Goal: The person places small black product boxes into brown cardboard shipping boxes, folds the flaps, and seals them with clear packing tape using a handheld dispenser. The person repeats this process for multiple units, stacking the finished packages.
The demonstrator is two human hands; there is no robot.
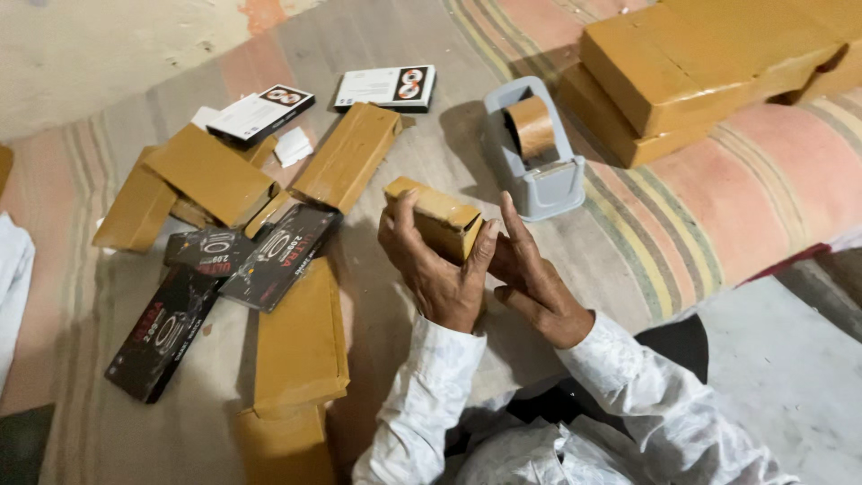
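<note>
The striped mat (pixel 628 233) is carrying brown-wrapped packages (pixel 301 346) and a grey tape dispenser (pixel 537 153) toward its far edge. Above its middle, the left hand (pixel 435 269) is gripping a brown-wrapped box (pixel 440 216) while the right hand (pixel 530 278) is pressing flat on its end; the wrap could be springing loose if that pressure eases.

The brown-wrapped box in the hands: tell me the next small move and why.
Probably reach the right hand to the tape dispenser for a strip. The left hand already grips the brown-wrapped box, the right only rests at its end, and the dispenser stands just beyond with its brown roll ready.
</note>
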